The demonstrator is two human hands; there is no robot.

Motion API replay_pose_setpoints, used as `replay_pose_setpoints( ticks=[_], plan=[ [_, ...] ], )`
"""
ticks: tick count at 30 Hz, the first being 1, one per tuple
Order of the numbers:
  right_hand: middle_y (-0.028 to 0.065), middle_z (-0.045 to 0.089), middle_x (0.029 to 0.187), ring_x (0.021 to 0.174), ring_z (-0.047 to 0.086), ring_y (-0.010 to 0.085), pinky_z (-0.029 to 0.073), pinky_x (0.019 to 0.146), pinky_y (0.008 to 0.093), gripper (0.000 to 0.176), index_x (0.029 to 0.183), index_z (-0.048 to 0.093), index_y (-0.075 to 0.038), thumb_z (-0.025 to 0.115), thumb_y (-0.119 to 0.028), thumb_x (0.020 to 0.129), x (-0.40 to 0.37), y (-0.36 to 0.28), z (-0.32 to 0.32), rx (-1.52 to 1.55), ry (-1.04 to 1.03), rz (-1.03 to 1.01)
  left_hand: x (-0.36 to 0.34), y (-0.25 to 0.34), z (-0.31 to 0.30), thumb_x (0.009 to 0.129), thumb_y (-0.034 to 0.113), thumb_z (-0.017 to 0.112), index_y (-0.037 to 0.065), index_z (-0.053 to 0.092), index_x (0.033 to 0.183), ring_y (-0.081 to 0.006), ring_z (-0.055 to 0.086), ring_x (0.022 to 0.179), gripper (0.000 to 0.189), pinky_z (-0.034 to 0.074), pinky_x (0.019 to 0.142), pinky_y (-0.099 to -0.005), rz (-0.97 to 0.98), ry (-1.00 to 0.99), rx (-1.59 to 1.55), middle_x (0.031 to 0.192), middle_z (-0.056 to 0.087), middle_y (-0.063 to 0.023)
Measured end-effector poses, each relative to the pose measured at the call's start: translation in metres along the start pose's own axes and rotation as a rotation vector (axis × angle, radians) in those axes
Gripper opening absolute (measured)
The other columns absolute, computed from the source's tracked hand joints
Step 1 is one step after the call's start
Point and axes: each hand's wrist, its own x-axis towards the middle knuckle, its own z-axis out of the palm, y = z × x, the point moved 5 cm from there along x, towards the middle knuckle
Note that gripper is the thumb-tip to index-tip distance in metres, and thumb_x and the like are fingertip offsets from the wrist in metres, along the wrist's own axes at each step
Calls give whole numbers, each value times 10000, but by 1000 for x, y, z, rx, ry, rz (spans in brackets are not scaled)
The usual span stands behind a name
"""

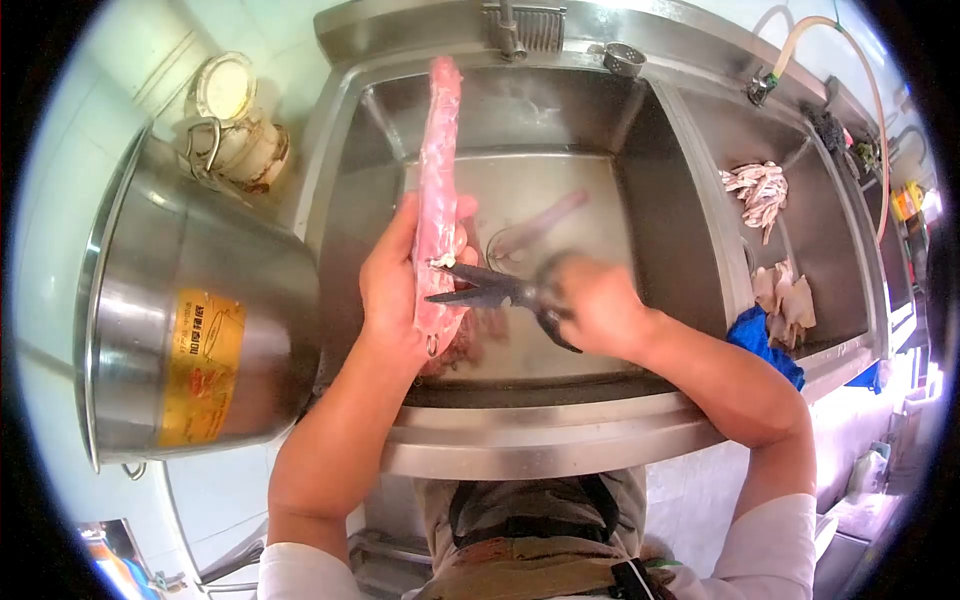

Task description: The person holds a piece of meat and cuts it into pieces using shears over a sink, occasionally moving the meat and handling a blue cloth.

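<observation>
- Pink meat strip (440, 180) over the sink (560, 430), left hand (395, 290) fingers wrapped round it.
- Right hand (595, 305), clenched on scissors (490, 290), snips its lower end; cutting further likely needs tension.

The left hand (395, 290) holds a strip of meat (438, 180) above the main sink basin (520, 120), and the strip runs from the palm toward the far wall. Just right of it, the right hand (595, 305) holds scissors (490, 290) whose blades point left and meet the strip at its near end. A large steel pot (200, 330) sits left of the basin, with a lidded jug (235, 130) behind it. A tap (505, 25) stands on the far rim. A second basin (850, 250) lies to the right and holds two heaps of meat pieces, one far (760, 190) and one near (785, 295). A cloth (765, 345) lies on its near rim.
</observation>
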Motion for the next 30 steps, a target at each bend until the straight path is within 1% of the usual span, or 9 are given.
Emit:
replay_pose_setpoints(
  ticks=[4, 7, 10, 13, 17, 22, 26, 29, 30],
  plan=[
    [127, 603, 781, 658, 607, 344, 491, 569, 452, 149, 851, 626, -69, 687, -100, 719, -6, 1, 3, -89, 1, -9, -4, -4, 11, 973, 274, 484, -51, 561, 1032, -97, 387, 409, 340, 281, 342, -253, 91, 87, 24, 567, 462, -5],
    [133, 608, 785, 651, 606, 352, 491, 576, 458, 133, 815, 627, -64, 697, -112, 712, -7, 6, 2, -89, -13, -40, -1, -1, 0, 995, 379, 416, -66, 544, 1102, -160, 482, 483, 476, 362, 376, -295, 56, -122, 14, 673, 532, -44],
    [139, 616, 801, 650, 608, 362, 491, 579, 455, 147, 820, 623, -57, 704, -127, 720, -5, 6, -4, 24, -3, 28, -2, 0, -1, 995, 376, 418, -64, 543, 1104, -162, 469, 465, 471, 354, 368, -298, 44, 70, 79, 676, 536, -51],
    [143, 622, 811, 657, 611, 368, 492, 582, 449, 169, 852, 617, -50, 703, -140, 737, -1, 10, -5, 126, 52, 25, -2, -1, 2, 994, 375, 420, -60, 558, 1091, -173, 469, 446, 467, 358, 360, -305, -30, -6, -85, 679, 544, -56],
    [189, 606, 733, 710, 615, 389, 518, 631, 447, 255, 769, 567, 34, 702, -180, 738, 5, -7, -13, 32, 40, 13, 1, -3, 2, 995, 379, 418, -57, 566, 1094, -170, 486, 459, 471, 384, 374, -294, 92, 113, 112, 677, 538, -48],
    [167, 609, 756, 670, 611, 377, 503, 601, 464, 215, 851, 608, -15, 688, -198, 771, -1, 0, 0, -101, -12, -11, 0, -7, -2, 997, 393, 407, -55, 561, 1124, -152, 484, 448, 491, 392, 370, -287, 38, -37, 170, 664, 520, -36],
    [173, 617, 776, 681, 605, 392, 485, 574, 476, 194, 891, 638, -43, 665, -212, 798, 0, 4, -8, -79, -89, 125, -4, 2, -1, 994, 436, 393, -21, 567, 1143, -155, 480, 451, 511, 377, 365, -292, 46, 198, 316, 665, 514, -48],
    [195, 610, 765, 697, 597, 411, 470, 577, 489, 192, 876, 609, -35, 673, -195, 791, 0, 21, 6, 103, -123, 291, 4, 0, -12, 986, 462, 402, -10, 573, 1132, -167, 485, 451, 524, 382, 366, -298, 22, -105, 106, 685, 519, -55],
    [196, 611, 776, 702, 598, 411, 469, 584, 489, 194, 875, 599, -33, 675, -187, 787, 1, 17, 5, 160, -79, 234, 3, -1, -13, 982, 470, 407, -11, 566, 1130, -177, 485, 451, 528, 394, 371, -301, 21, -43, 94, 702, 544, -67]
  ],
)
